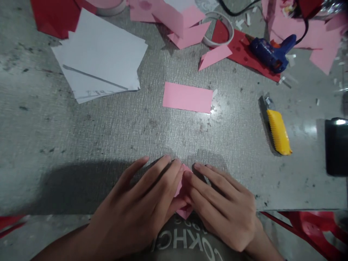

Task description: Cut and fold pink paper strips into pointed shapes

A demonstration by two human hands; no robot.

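Note:
Close to the table's front edge, both my hands are on a small folded piece of pink paper (185, 213). My left hand (148, 197) grips its left side, with the thumb low on the paper and the other fingers reaching forward. My right hand (224, 203) holds the right side, its index fingertip pressing near the top. Fingers cover much of the piece, so its full shape is hidden. Ahead of my hands a flat pink paper strip (187, 98) lies on the table.
White sheets (106, 54) are stacked at left. A yellow cutter (279, 132) lies at right, near a dark object (336, 146). Farther back are a blue glue gun (269, 54), red paper (239, 45), a tape roll (231, 27) and folded pink papers (187, 30).

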